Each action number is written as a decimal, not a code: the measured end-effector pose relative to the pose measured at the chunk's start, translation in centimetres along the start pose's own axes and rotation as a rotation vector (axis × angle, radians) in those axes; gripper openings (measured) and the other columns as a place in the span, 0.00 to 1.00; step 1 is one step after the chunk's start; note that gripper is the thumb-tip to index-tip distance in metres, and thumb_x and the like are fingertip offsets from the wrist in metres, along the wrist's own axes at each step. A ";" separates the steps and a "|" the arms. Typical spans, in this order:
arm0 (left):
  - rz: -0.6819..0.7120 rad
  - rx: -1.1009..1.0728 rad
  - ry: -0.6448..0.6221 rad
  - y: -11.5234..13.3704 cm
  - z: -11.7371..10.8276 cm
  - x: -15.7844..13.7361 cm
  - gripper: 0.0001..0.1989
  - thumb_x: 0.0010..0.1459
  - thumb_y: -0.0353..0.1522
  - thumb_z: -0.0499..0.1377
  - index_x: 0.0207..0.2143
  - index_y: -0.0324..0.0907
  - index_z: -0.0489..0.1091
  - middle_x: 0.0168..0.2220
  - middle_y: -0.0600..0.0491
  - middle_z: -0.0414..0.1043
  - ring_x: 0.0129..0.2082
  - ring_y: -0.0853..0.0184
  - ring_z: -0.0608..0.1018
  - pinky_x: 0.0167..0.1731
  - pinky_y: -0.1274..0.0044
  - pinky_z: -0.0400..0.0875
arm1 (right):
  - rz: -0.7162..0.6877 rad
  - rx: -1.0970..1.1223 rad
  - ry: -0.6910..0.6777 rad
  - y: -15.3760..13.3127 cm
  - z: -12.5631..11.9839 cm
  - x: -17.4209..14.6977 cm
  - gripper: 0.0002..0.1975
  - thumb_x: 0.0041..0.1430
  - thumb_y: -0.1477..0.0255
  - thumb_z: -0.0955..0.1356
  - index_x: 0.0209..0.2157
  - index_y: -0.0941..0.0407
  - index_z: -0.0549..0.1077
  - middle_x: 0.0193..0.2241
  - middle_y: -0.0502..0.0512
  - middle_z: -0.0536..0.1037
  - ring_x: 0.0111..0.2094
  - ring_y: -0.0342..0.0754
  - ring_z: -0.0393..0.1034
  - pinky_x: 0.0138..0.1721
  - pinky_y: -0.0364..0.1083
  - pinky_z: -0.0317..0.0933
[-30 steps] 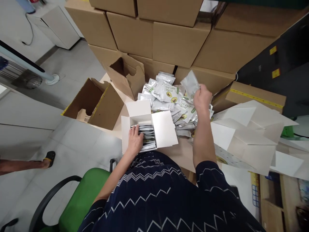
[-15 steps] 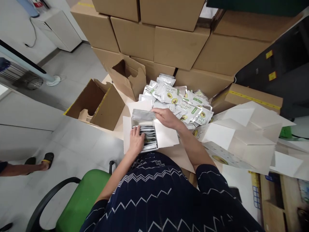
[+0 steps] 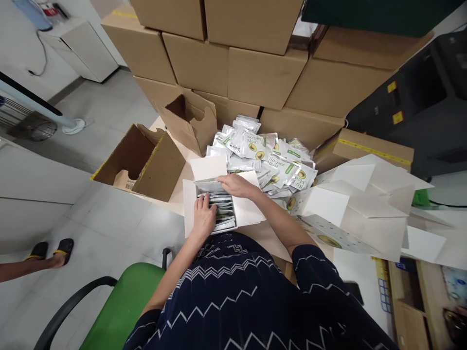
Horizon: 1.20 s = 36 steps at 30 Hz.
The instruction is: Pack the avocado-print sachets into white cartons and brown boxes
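An opened white carton point(image 3: 248, 210) with flaps spread stands in front of me, a row of silvery pouches point(image 3: 224, 212) upright inside it. My right hand point(image 3: 235, 185) pinches the top edge of another silver pouch point(image 3: 207, 186), which is mostly down inside the back end of the carton. Over the left part of the row lies my left hand point(image 3: 205, 216), fingers curled onto the pouch tops; its fingertips are partly hidden among them. Just behind the carton rises a loose heap of white pouches point(image 3: 255, 143) printed with avocados and "Super Meal".
Two opened brown boxes point(image 3: 160, 165) stand left of the carton. Stacked brown cartons point(image 3: 266, 75) form a wall behind the heap. Unfolded white cartons point(image 3: 365, 204) pile up on the right. A green chair point(image 3: 127, 301) is at my left; another person's foot point(image 3: 58, 260) shows beyond it.
My right hand has lowered the silver pouch from above the carton's back end down into it. The left hand stays on the row of pouches. The view has shifted slightly.
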<state>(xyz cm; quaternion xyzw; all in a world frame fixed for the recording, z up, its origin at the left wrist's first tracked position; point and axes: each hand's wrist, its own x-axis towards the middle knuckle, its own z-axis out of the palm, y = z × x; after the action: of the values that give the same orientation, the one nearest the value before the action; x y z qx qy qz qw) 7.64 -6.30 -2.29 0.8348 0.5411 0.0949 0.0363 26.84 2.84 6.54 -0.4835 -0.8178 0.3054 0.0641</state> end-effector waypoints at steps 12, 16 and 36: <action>-0.026 -0.027 -0.023 0.1 -0.1 0.0 0.08 0.61 0.27 0.57 0.34 0.41 0.77 0.63 0.38 0.65 0.64 0.46 0.65 0.61 0.52 0.62 | 0.099 -0.305 -0.188 -0.4 1.7 3.0 0.18 0.63 0.79 0.62 0.48 0.56 0.79 0.47 0.63 0.81 0.48 0.57 0.75 0.42 0.47 0.62; -0.025 -0.021 -0.021 0.1 -0.2 0.0 0.07 0.61 0.27 0.58 0.33 0.41 0.77 0.63 0.39 0.66 0.64 0.46 0.66 0.61 0.51 0.62 | 0.119 -0.377 -0.248 -1.0 2.6 3.8 0.18 0.63 0.82 0.62 0.46 0.60 0.80 0.47 0.66 0.81 0.49 0.57 0.75 0.43 0.48 0.64; -0.043 0.008 0.010 1.1 -1.5 -1.6 0.13 0.67 0.35 0.53 0.43 0.44 0.77 0.49 0.41 0.68 0.47 0.54 0.70 0.44 0.63 0.70 | -0.037 -0.258 -0.617 -0.1 4.0 9.5 0.22 0.57 0.78 0.65 0.53 0.65 0.75 0.52 0.68 0.78 0.46 0.56 0.75 0.42 0.48 0.67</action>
<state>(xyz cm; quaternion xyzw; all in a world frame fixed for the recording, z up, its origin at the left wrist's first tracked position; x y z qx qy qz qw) 7.73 -8.28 -0.79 0.8226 0.5596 0.0959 0.0321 20.19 8.97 1.61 -0.3574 -0.8392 0.3303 -0.2427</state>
